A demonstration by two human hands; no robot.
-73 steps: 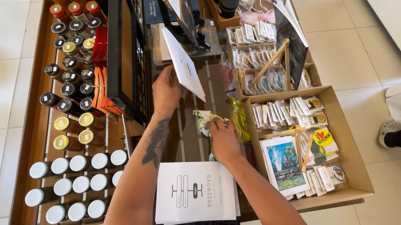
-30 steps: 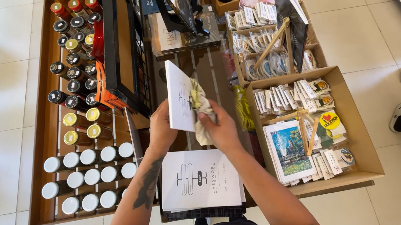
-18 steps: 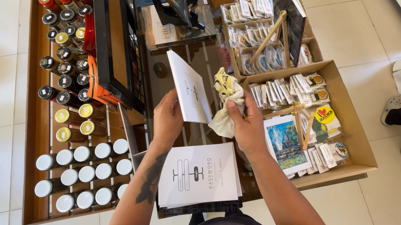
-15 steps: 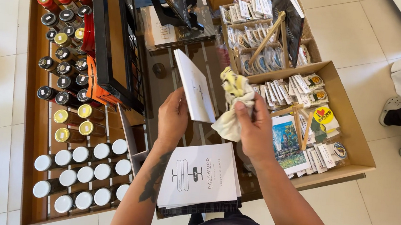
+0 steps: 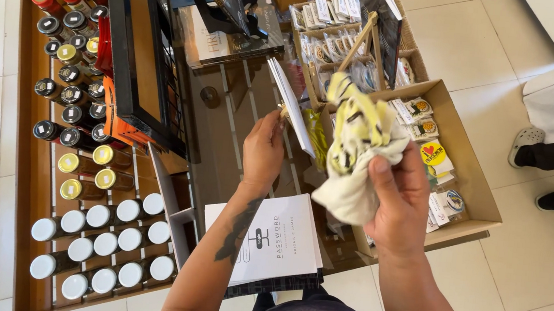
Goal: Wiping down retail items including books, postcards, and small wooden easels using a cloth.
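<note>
From the head camera I look straight down on both hands above a slatted wooden counter (image 5: 225,123). My right hand (image 5: 399,202) is closed around a crumpled cloth (image 5: 360,150), cream with yellow and dark markings. The cloth bunches out above and to the left of the fist, the thumb pressing across its right edge, and its upper folds rise clear of the fingers over the near corner of a cardboard tray (image 5: 472,190) of small packets. My left hand (image 5: 264,151) pinches the lower edge of a thin white card (image 5: 291,102) between thumb and fingers; the card stands almost edge-on to the camera and leans away toward the top of the view. The cloth and the card are close but I cannot tell whether they touch. Below the hands, a white printed booklet (image 5: 282,238) lies flat at the counter's near edge, under my left forearm. To the left, a wooden shelf (image 5: 20,149) holds rows of bottles seen cap-up, with a black wire rack (image 5: 144,52) beside it. On the far right another person's shoes (image 5: 550,170) stand on the tiled floor.
</note>
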